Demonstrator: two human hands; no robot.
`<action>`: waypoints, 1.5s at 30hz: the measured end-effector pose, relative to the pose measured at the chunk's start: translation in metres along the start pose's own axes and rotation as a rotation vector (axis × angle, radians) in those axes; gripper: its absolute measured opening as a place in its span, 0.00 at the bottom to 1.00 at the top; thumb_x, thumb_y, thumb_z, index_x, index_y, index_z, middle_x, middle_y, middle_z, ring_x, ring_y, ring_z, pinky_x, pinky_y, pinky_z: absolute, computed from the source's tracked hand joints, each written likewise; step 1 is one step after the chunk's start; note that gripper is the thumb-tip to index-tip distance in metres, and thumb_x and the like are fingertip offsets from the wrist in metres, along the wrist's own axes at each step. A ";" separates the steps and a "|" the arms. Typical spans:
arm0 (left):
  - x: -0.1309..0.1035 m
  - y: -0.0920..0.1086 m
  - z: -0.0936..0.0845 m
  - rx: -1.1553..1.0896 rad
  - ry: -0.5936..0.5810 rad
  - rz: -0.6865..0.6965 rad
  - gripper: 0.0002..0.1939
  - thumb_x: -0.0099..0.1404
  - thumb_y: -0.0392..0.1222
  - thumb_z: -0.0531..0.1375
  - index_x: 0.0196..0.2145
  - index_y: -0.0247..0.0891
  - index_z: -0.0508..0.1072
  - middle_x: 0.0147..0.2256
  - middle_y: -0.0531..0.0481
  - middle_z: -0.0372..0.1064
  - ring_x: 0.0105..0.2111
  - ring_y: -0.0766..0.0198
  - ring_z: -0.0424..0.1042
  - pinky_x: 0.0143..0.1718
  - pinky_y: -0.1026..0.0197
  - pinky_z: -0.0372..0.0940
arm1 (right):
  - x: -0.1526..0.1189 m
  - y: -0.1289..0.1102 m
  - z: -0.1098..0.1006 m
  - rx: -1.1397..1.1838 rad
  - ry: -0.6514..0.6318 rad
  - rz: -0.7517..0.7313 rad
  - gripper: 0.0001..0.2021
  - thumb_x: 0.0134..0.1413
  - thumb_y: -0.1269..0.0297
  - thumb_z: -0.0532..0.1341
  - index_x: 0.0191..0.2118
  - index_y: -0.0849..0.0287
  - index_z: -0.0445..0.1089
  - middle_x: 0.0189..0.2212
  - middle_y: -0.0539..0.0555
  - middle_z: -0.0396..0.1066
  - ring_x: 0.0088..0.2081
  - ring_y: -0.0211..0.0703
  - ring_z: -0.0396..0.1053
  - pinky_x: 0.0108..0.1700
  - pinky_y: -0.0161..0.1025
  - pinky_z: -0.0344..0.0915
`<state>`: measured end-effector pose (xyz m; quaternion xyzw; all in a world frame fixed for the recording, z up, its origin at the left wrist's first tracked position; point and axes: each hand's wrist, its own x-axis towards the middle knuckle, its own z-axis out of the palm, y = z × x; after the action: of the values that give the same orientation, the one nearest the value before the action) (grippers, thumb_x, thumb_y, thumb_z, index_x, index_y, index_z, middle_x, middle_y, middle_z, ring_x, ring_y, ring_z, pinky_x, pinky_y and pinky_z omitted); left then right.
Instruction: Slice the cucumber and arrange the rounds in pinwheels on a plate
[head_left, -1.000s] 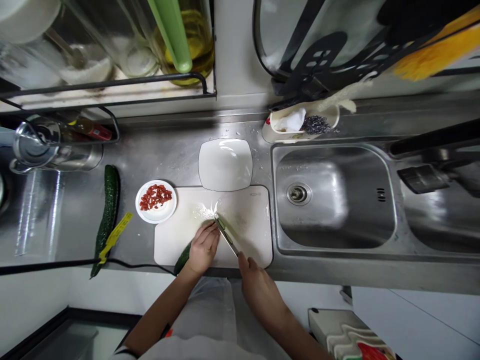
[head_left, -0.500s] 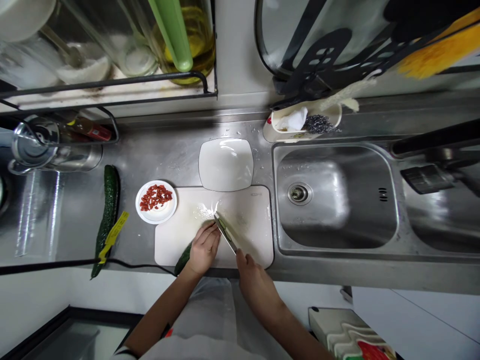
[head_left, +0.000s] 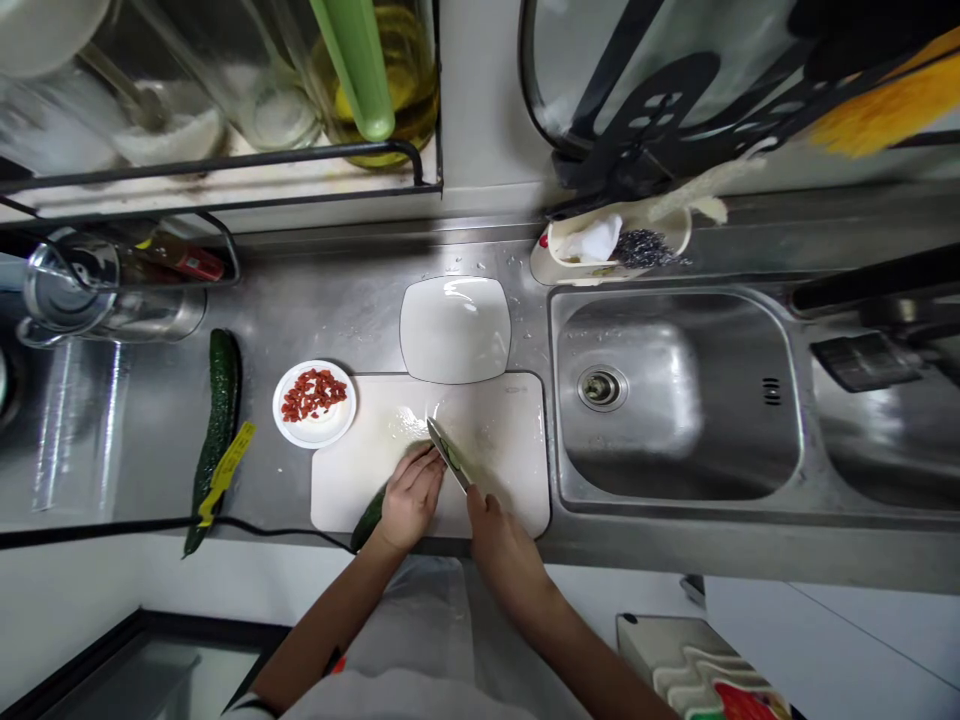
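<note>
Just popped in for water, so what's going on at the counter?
Someone's slicing a cucumber: the left hand holds it on a cutting board, the right hand grips a knife, and green slices show beside the knife. A second cucumber lies off to the left, and a dish of red bits sits by the board's far left corner.

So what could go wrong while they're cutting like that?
The left hand, steadying the cut cucumber, is right beside the knife in the right hand, so a slip could nick it. The cutting board has shiny, wet-looking patches, so pieces might slide. And the whole cucumber pokes past the front edge of the counter, so a bump could perhaps knock it off.
</note>
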<state>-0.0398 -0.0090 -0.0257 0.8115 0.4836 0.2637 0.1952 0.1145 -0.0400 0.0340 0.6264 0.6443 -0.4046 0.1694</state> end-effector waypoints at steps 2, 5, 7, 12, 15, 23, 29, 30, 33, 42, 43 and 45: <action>0.000 0.000 0.000 -0.003 0.003 0.000 0.15 0.63 0.29 0.56 0.48 0.37 0.70 0.43 0.46 0.74 0.50 0.59 0.70 0.52 0.50 0.68 | 0.004 -0.001 0.002 0.004 0.012 -0.006 0.21 0.57 0.80 0.44 0.52 0.64 0.62 0.37 0.60 0.70 0.35 0.42 0.72 0.33 0.33 0.62; -0.001 -0.001 0.000 -0.017 0.004 -0.014 0.16 0.63 0.30 0.56 0.49 0.37 0.70 0.44 0.46 0.74 0.50 0.59 0.69 0.53 0.50 0.68 | 0.009 -0.002 0.005 0.005 0.028 0.002 0.20 0.58 0.80 0.43 0.52 0.64 0.63 0.37 0.61 0.70 0.35 0.43 0.72 0.33 0.34 0.62; -0.002 -0.001 0.000 -0.024 -0.003 -0.017 0.16 0.64 0.30 0.56 0.48 0.38 0.70 0.44 0.47 0.73 0.51 0.59 0.69 0.53 0.49 0.67 | 0.011 -0.003 0.007 0.000 0.036 0.006 0.20 0.59 0.79 0.43 0.52 0.65 0.63 0.38 0.61 0.70 0.35 0.43 0.71 0.33 0.33 0.62; 0.000 -0.001 0.000 -0.032 0.003 -0.022 0.16 0.63 0.30 0.56 0.48 0.38 0.70 0.44 0.46 0.73 0.50 0.59 0.69 0.53 0.50 0.67 | 0.011 0.001 0.007 0.004 0.026 0.025 0.20 0.59 0.78 0.43 0.52 0.63 0.63 0.39 0.59 0.70 0.36 0.42 0.71 0.34 0.33 0.62; 0.000 0.000 0.000 -0.043 0.014 -0.017 0.15 0.63 0.30 0.57 0.48 0.38 0.70 0.45 0.45 0.72 0.50 0.59 0.69 0.52 0.50 0.67 | 0.003 0.007 0.005 -0.008 0.022 0.048 0.22 0.58 0.78 0.45 0.56 0.61 0.60 0.41 0.59 0.70 0.37 0.42 0.72 0.33 0.32 0.62; -0.002 0.000 -0.001 -0.041 0.006 -0.047 0.12 0.64 0.31 0.56 0.45 0.38 0.71 0.44 0.45 0.71 0.51 0.58 0.67 0.52 0.50 0.67 | -0.036 0.014 0.003 -0.058 -0.020 0.040 0.25 0.56 0.80 0.44 0.58 0.61 0.58 0.41 0.60 0.70 0.36 0.43 0.73 0.33 0.33 0.63; -0.003 0.000 -0.001 -0.039 0.006 -0.044 0.14 0.64 0.31 0.55 0.46 0.38 0.70 0.44 0.45 0.71 0.51 0.58 0.68 0.52 0.50 0.67 | -0.045 0.014 0.007 -0.060 -0.025 0.036 0.25 0.55 0.80 0.45 0.57 0.60 0.58 0.40 0.58 0.70 0.36 0.42 0.73 0.32 0.31 0.62; -0.003 0.000 -0.001 -0.040 0.008 -0.045 0.14 0.64 0.31 0.55 0.47 0.38 0.70 0.44 0.45 0.71 0.51 0.58 0.68 0.52 0.50 0.67 | -0.045 0.013 0.007 -0.061 -0.028 0.038 0.25 0.56 0.80 0.45 0.57 0.60 0.58 0.40 0.58 0.70 0.36 0.42 0.73 0.32 0.30 0.62; -0.003 0.001 -0.001 -0.045 0.006 -0.046 0.14 0.64 0.30 0.55 0.47 0.38 0.70 0.44 0.45 0.71 0.51 0.58 0.68 0.53 0.50 0.67 | -0.047 0.012 0.005 -0.067 -0.031 0.054 0.24 0.56 0.80 0.45 0.57 0.60 0.59 0.40 0.57 0.70 0.36 0.42 0.73 0.31 0.31 0.62; -0.003 0.000 -0.001 -0.038 0.000 -0.050 0.13 0.65 0.32 0.54 0.47 0.38 0.70 0.44 0.45 0.72 0.51 0.58 0.68 0.53 0.49 0.67 | -0.050 0.011 0.002 -0.044 -0.035 0.044 0.25 0.55 0.81 0.44 0.57 0.60 0.59 0.40 0.59 0.71 0.36 0.44 0.73 0.32 0.33 0.63; -0.003 0.000 -0.001 -0.038 0.001 -0.050 0.13 0.65 0.32 0.54 0.46 0.38 0.70 0.44 0.45 0.72 0.51 0.58 0.68 0.53 0.49 0.67 | -0.050 0.012 0.003 -0.039 -0.030 0.043 0.26 0.55 0.81 0.43 0.57 0.60 0.59 0.40 0.59 0.71 0.36 0.44 0.73 0.32 0.33 0.63; -0.003 0.000 -0.001 -0.039 0.002 -0.051 0.13 0.65 0.32 0.54 0.46 0.37 0.70 0.44 0.45 0.72 0.51 0.58 0.68 0.53 0.49 0.67 | -0.050 0.012 0.005 -0.027 -0.021 0.045 0.26 0.54 0.82 0.42 0.57 0.60 0.60 0.40 0.59 0.71 0.36 0.44 0.73 0.32 0.33 0.63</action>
<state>-0.0419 -0.0116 -0.0257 0.7946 0.4993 0.2687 0.2171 0.1324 -0.0785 0.0638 0.6339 0.6338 -0.3986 0.1937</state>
